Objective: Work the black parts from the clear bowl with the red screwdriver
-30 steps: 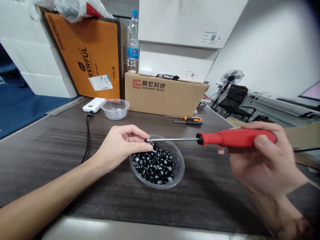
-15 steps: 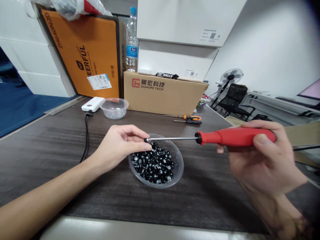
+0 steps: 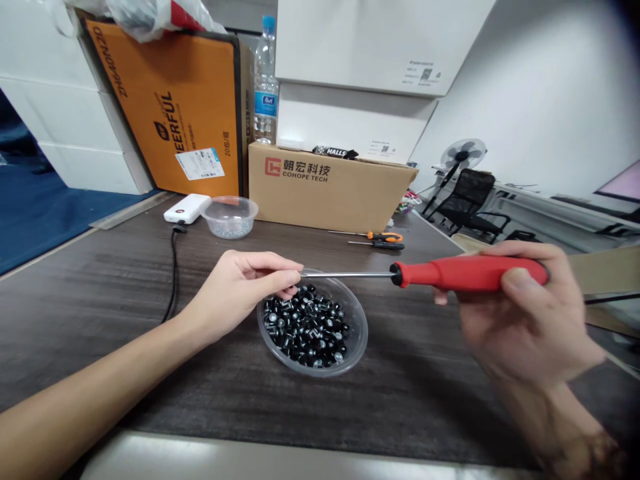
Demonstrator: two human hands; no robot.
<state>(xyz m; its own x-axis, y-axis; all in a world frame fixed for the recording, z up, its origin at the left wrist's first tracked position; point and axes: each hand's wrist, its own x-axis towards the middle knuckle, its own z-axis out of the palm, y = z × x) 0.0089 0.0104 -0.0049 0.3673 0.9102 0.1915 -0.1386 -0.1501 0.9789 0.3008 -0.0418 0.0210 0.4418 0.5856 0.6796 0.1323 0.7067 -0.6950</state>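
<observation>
My right hand [image 3: 525, 307] is wrapped around the red handle of a screwdriver [image 3: 475, 275], held level with its steel shaft pointing left. At the far end of that shaft, my left hand [image 3: 250, 287] pinches the tip between thumb and forefinger. The fingertips cover whatever sits at the tip. Just beneath is a clear plastic bowl [image 3: 356, 343] holding many small round black pieces [image 3: 310, 327] with shiny metal centres.
Behind stand a smaller clear tub [image 3: 230, 208] with tiny metal parts, a white power bank [image 3: 187, 209] with a black cable, and two screwdrivers [image 3: 383, 241]. A cardboard box [image 3: 330, 190], an orange carton [image 3: 165, 107] and a water bottle [image 3: 266, 87] line the back.
My left thumb and forefinger have closed over the screwdriver's tip, where a small black piece showed before. The screwdriver and my right hand have shifted very slightly left.
</observation>
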